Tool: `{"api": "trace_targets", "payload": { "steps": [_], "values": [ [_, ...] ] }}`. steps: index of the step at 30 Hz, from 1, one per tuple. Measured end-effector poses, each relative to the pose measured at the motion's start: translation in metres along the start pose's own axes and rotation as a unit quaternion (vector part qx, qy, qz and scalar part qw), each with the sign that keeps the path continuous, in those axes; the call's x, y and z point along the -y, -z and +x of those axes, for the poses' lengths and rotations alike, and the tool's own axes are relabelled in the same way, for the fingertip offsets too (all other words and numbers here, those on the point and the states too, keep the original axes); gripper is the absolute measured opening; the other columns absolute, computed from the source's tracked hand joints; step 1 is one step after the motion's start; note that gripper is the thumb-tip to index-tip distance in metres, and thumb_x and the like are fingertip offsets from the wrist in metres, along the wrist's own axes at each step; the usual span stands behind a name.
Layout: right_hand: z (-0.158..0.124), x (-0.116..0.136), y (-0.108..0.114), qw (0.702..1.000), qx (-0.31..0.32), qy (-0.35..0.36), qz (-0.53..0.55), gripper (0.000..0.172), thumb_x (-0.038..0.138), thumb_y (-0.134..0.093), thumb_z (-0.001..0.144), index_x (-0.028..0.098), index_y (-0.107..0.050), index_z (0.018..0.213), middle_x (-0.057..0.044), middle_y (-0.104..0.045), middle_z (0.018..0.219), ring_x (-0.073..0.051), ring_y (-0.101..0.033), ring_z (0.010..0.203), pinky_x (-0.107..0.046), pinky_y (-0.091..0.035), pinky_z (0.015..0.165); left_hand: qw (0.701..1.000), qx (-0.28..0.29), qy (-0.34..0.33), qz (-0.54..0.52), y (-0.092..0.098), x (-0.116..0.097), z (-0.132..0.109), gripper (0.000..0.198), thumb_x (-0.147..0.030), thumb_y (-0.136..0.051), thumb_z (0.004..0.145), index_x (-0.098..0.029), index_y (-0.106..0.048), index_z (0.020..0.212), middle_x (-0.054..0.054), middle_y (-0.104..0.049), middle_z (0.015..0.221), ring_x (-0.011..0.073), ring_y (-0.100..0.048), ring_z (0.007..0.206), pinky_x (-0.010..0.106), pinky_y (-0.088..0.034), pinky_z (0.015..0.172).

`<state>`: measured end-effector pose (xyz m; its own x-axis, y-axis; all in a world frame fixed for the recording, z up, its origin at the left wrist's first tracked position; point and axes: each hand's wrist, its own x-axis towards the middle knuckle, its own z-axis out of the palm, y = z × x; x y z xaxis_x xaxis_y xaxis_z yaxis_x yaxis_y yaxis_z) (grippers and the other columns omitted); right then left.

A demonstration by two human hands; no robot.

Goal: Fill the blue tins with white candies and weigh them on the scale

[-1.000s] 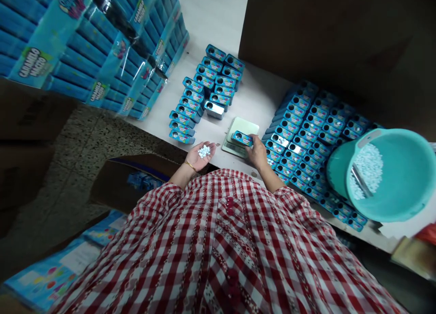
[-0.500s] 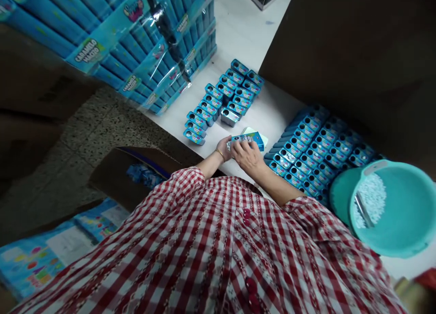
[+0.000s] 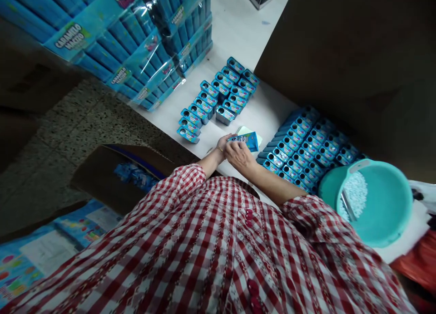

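Observation:
My right hand [image 3: 240, 156] grips a small blue tin [image 3: 248, 140] just above a pale green scale [image 3: 252, 133] on the white table [image 3: 238, 37]. My left hand [image 3: 223, 142] is cupped against the tin's left end; whether the white candies are still in it is hidden. Two groups of similar open blue tins flank the hands: one [image 3: 218, 96] to the far left, a larger one [image 3: 303, 144] to the right.
A teal bucket [image 3: 378, 205] with white candies and a metal scoop [image 3: 347, 205] sits at the right. Shrink-wrapped packs of blue boxes [image 3: 143, 41] are stacked at the far left. A big brown carton [image 3: 340, 46] stands behind. An open carton [image 3: 116, 173] is on the floor.
A second ago my left palm lay open with white candies and the tin lay on the scale under my right hand. Both hands have since come together around the lifted tin.

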<state>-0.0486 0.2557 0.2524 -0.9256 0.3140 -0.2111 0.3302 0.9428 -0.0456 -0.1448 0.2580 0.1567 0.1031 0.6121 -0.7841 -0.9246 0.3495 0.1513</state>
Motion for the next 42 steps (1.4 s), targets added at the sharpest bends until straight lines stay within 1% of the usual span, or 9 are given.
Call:
{"api": "trace_targets", "payload": {
  "steps": [3, 9, 20, 25, 28, 30, 34, 38, 42],
  "values": [
    [0.001, -0.004, 0.004, 1.0, 0.007, -0.005, -0.023, 0.037, 0.006, -0.03, 0.087, 0.008, -0.059, 0.109, -0.019, -0.056, 0.113, -0.028, -0.044, 0.101, -0.044, -0.036, 0.076, 1.0, -0.011, 0.028, -0.006, -0.006, -0.002, -0.003, 0.031, -0.029, -0.041, 0.089, -0.017, -0.061, 0.068, 0.005, -0.059, 0.059, 0.0186, -0.062, 0.074, 0.03, -0.043, 0.084],
    [-0.005, -0.015, 0.009, 0.999, 0.021, -0.007, -0.042, 0.038, 0.007, -0.03, 0.086, 0.008, -0.06, 0.111, -0.018, -0.056, 0.111, -0.028, -0.044, 0.1, -0.042, -0.036, 0.075, 0.999, -0.026, 0.007, -0.024, -0.016, -0.003, -0.008, 0.032, -0.026, -0.039, 0.09, -0.015, -0.058, 0.067, 0.002, -0.059, 0.058, 0.0141, -0.059, 0.061, 0.028, -0.045, 0.08],
    [-0.01, -0.019, 0.004, 1.0, -0.003, -0.028, -0.006, 0.041, 0.006, -0.029, 0.086, 0.009, -0.058, 0.114, -0.019, -0.055, 0.114, -0.029, -0.043, 0.102, -0.045, -0.037, 0.078, 0.999, 0.002, 0.047, -0.002, -0.024, -0.001, -0.004, 0.03, -0.022, -0.041, 0.089, -0.014, -0.058, 0.067, 0.001, -0.057, 0.054, 0.012, -0.058, 0.059, 0.025, -0.045, 0.08],
    [-0.011, -0.019, 0.002, 1.0, 0.003, -0.029, -0.004, 0.04, 0.006, -0.03, 0.085, 0.009, -0.059, 0.113, -0.02, -0.055, 0.113, -0.03, -0.042, 0.1, -0.045, -0.036, 0.075, 0.999, -0.003, 0.04, 0.0, -0.024, -0.001, 0.0, 0.029, -0.024, -0.041, 0.09, -0.014, -0.058, 0.069, 0.0, -0.057, 0.053, 0.0113, -0.056, 0.053, 0.026, -0.046, 0.074],
    [-0.014, -0.027, 0.008, 0.998, -0.017, -0.052, -0.014, 0.038, 0.008, -0.032, 0.086, 0.011, -0.057, 0.116, -0.017, -0.055, 0.114, -0.027, -0.044, 0.098, -0.042, -0.036, 0.076, 0.998, 0.016, 0.046, -0.029, -0.023, 0.0, 0.004, 0.023, -0.019, -0.044, 0.088, -0.013, -0.058, 0.069, 0.002, -0.059, 0.056, 0.0112, -0.058, 0.054, 0.024, -0.047, 0.069],
    [-0.02, -0.038, 0.01, 0.995, -0.037, -0.096, 0.004, 0.037, 0.011, -0.035, 0.087, 0.013, -0.054, 0.118, -0.015, -0.057, 0.11, -0.026, -0.046, 0.094, -0.04, -0.036, 0.076, 0.997, 0.016, 0.028, -0.069, -0.021, 0.0, 0.006, 0.02, -0.016, -0.045, 0.086, -0.013, -0.058, 0.071, 0.002, -0.06, 0.058, 0.0117, -0.059, 0.055, 0.025, -0.047, 0.067],
    [-0.036, -0.067, -0.004, 0.967, -0.11, -0.192, 0.128, 0.039, 0.018, -0.05, 0.079, 0.017, -0.052, 0.119, -0.012, -0.057, 0.109, -0.026, -0.048, 0.092, -0.038, -0.04, 0.079, 0.995, -0.007, -0.006, -0.096, -0.015, -0.004, 0.007, 0.021, -0.018, -0.042, 0.087, -0.013, -0.059, 0.075, 0.005, -0.061, 0.059, 0.0148, -0.06, 0.057, 0.028, -0.049, 0.067],
    [-0.044, -0.084, -0.046, 0.904, -0.207, -0.22, 0.304, 0.037, 0.024, -0.052, 0.075, 0.018, -0.051, 0.112, -0.009, -0.057, 0.104, -0.023, -0.052, 0.094, -0.038, -0.043, 0.082, 0.996, -0.01, -0.023, -0.08, -0.004, -0.013, 0.002, 0.022, -0.019, -0.041, 0.087, -0.012, -0.06, 0.078, 0.009, -0.064, 0.065, 0.0165, -0.062, 0.066, 0.03, -0.05, 0.072],
    [-0.038, -0.084, -0.088, 0.84, -0.253, -0.262, 0.402, 0.034, 0.031, -0.052, 0.075, 0.017, -0.05, 0.106, -0.007, -0.057, 0.1, -0.021, -0.054, 0.092, -0.036, -0.046, 0.08, 0.997, -0.028, -0.035, -0.062, 0.011, -0.021, -0.009, 0.022, -0.02, -0.042, 0.087, -0.012, -0.061, 0.08, 0.008, -0.065, 0.069, 0.0165, -0.064, 0.071, 0.031, -0.051, 0.074]
  ]
}}
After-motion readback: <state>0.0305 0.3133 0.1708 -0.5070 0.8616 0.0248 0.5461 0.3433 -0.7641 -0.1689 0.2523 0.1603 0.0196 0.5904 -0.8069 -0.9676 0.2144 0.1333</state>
